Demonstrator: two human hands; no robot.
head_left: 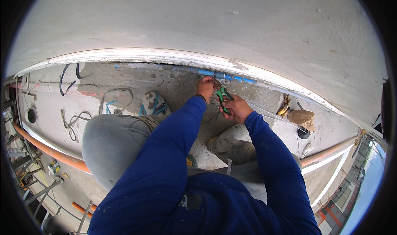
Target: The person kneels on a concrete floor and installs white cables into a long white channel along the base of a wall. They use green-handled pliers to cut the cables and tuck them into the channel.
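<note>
Pliers with green and black handles [223, 95] are gripped in my right hand [235, 109], their jaws pointing away from me toward the wall. My left hand [205, 87] is closed beside the jaws, its fingers pinched together; what they hold is hidden. Just beyond both hands, a blue pipe [244, 79] runs along the foot of the wall. A grey fitting [220, 75] sits on the pipe close to the jaws. A thin pale line stretches from near my right hand toward a round black object [303, 133] on the floor.
A brown paper bag [302, 118] lies at the right, with a banana [283, 109] near it. Black tubing [63, 80] and a loose cord [72, 125] are at the left. An orange pipe [53, 149] edges the ledge behind my knees. White trim [149, 55] lines the wall.
</note>
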